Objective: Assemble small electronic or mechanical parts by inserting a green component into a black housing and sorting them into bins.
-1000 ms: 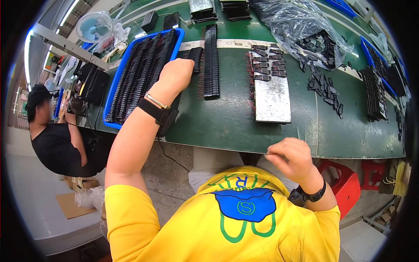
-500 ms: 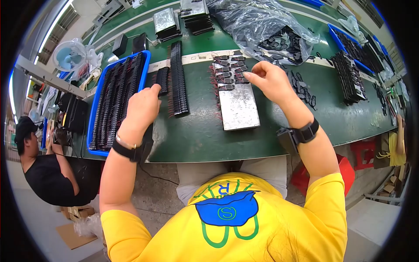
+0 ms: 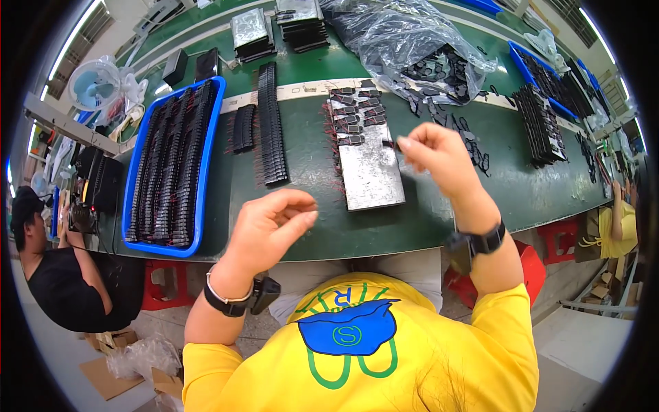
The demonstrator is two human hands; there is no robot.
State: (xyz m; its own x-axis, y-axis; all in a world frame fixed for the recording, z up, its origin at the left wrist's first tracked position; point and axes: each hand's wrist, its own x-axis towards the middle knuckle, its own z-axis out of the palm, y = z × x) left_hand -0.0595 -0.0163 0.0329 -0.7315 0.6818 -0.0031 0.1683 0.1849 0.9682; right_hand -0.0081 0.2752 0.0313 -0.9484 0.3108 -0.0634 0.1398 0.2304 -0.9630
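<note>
Green bench sweeping across the workshop, and on it lies the metal plate, black pieces lined up over its far part. Left hand hovers, thumb and fingertips apart, nothing visible between. Right hand at the plate's right edge, by a small dark piece; pinched or not, can't tell. Pieces look light, red wires fragile: best gripped by their sides.

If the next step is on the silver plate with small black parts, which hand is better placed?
Probably the right hand: it is close to the right edge of the silver plate, while the left hand is farther away, to the plate's left.
</note>
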